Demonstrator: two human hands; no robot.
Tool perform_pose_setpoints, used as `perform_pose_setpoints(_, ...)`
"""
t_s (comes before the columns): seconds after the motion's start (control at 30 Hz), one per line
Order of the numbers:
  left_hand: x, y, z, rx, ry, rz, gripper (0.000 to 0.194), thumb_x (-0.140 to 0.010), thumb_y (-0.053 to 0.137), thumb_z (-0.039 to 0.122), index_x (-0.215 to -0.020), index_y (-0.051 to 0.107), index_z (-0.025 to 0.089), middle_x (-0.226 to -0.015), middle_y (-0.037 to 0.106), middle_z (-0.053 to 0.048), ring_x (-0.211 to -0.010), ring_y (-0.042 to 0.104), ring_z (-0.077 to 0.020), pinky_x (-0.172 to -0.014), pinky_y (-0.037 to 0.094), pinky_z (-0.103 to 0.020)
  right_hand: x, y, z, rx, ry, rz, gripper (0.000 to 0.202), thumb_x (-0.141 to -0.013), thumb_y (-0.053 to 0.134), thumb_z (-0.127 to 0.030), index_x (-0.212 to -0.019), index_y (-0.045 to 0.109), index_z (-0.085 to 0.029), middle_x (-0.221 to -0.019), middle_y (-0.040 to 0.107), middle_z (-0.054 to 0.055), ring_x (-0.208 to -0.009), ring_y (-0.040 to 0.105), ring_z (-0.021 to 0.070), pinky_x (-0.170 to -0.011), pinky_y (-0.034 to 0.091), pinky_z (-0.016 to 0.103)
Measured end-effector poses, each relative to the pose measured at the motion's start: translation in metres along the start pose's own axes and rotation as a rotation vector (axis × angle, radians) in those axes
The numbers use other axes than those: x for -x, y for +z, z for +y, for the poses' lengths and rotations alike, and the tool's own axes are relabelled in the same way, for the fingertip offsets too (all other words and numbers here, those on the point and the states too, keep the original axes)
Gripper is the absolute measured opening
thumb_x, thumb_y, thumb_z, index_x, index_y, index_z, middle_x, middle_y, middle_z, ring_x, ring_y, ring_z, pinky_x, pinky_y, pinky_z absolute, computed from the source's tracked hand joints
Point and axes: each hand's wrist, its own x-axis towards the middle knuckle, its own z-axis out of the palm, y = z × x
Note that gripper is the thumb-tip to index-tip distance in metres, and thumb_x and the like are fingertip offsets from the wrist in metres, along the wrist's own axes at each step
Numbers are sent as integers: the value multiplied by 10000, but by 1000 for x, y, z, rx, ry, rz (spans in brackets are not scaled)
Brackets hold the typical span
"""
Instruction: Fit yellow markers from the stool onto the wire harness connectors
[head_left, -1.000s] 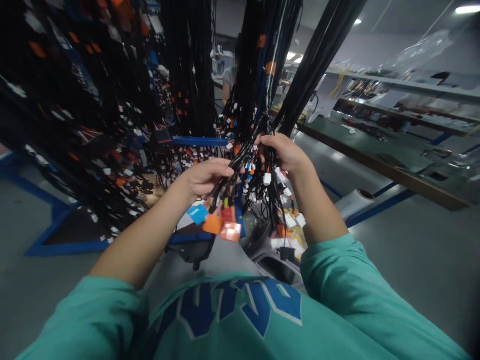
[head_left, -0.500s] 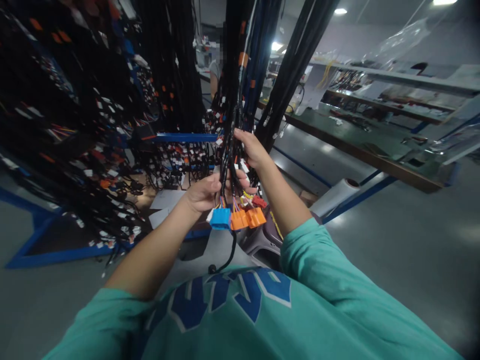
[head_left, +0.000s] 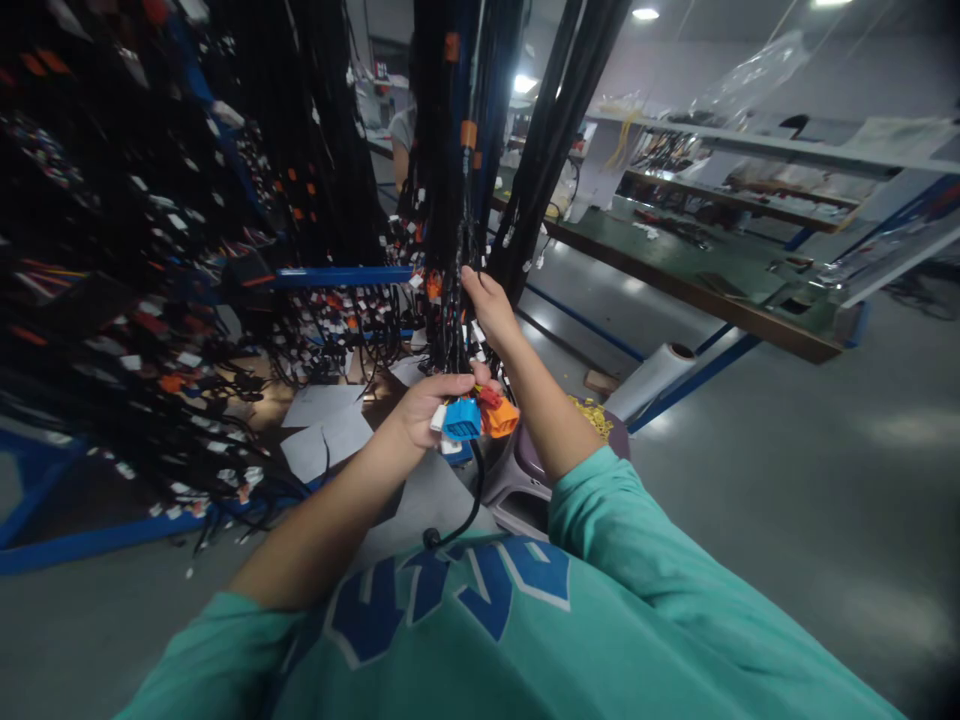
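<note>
Long green-topped workbench (head_left: pixel 664 258) off to the right, black wire bundle (head_left: pixel 453 335) hanging dead ahead. Left hand (head_left: pixel 426 408) is gripping its lower end; right hand (head_left: pixel 491 308) is on it higher up, can't tell if closed. Boxy blue plastic connector (head_left: pixel 461 420) and orange plastic connector (head_left: pixel 502 419) poke out by the left thumb.

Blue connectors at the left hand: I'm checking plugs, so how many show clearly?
1: the blue connector is at the left hand, beside an orange connector. Others may be hidden behind.
</note>
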Motion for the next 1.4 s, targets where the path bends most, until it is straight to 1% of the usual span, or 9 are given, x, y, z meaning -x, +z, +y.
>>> perform_pose_setpoints(0.2, -4, 7, 0, 25, 20, 63, 162, -585, 629, 158, -633, 475, 169, -570, 573, 18, -666, 669, -206, -620, 543, -311, 35, -39, 11, 238, -112, 376, 250, -784, 530, -446, -890, 561, -222, -922, 604, 27, -886, 554, 143, -866, 428, 285)
perform_pose_setpoints(0.37, -14, 5, 2, 28, 3, 161, 132, -568, 586, 168, -693, 541, 166, -639, 629, -21, -822, 674, -259, -698, 550, -363, 89, -83, 28, 78, 157, 535, 177, -735, 556, -378, -794, 547, -211, -742, 567, -10, -643, 536, 113, -634, 449, 256)
perform_pose_setpoints(0.63, -28, 5, -3, 30, 26, 219, 200, -586, 547, 208, -780, 569, 166, -845, 684, -64, -897, 665, -283, -815, 522, -443, 140, -86, -17, -71, 149, 206, 121, -713, 652, -369, -745, 634, -254, -636, 572, -32, -580, 523, 117, -585, 453, 271)
perform_pose_setpoints(0.77, -24, 4, -6, 4, 26, 186, 192, -624, 567, 254, -796, 565, 168, -875, 687, -75, -901, 665, -283, -805, 524, -434, 143, -90, -20, -42, 125, 204, 111, -722, 647, -364, -751, 646, -257, -638, 580, -29, -581, 527, 120, -592, 455, 280)
perform_pose_setpoints(0.87, -21, 1, -5, -74, -13, 78, 346, -563, 613, 292, -877, 599, 146, -929, 687, -108, -927, 652, -310, -805, 517, -428, 142, -117, -5, 23, 117, 330, 106, -713, 648, -335, -740, 642, -232, -608, 563, -33, -553, 511, 106, -572, 434, 263)
perform_pose_setpoints(0.97, -20, -3, 0, -194, -102, -22, 482, -523, 638, 313, -957, 614, 105, -944, 685, -151, -919, 644, -348, -759, 521, -436, 145, -168, 17, 143, 158, 522, 133, -699, 643, -324, -742, 627, -199, -620, 568, -30, -526, 498, 89, -547, 413, 245)
perform_pose_setpoints(1.17, -22, 2, 11, -367, -193, -60, 505, -537, 564, 283, -989, 602, 60, -969, 675, -154, -911, 634, -354, -681, 522, -427, 188, -272, 66, 361, 535, 876, 109, -767, 557, -247, -730, 563, -144, -579, 523, -52, -468, 480, 53, -470, 362, 186)
perform_pose_setpoints(1.3, -26, 12, 15, -464, -121, -82, 430, -523, 544, 241, -920, 616, 94, -1003, 668, -112, -918, 624, -320, -650, 521, -363, 226, -299, 108, 414, 801, 917, 172, -855, 543, -265, -772, 563, -115, -615, 529, -44, -481, 481, 45, -463, 393, 177)
perform_pose_setpoints(1.4, -29, 12, 15, -505, -36, -44, 414, -506, 601, 250, -896, 623, 115, -996, 667, -92, -921, 606, -313, -665, 517, -359, 243, -306, 146, 460, 954, 867, 225, -886, 529, -325, -938, 584, -113, -816, 607, 9, -653, 574, 81, -589, 502, 233)
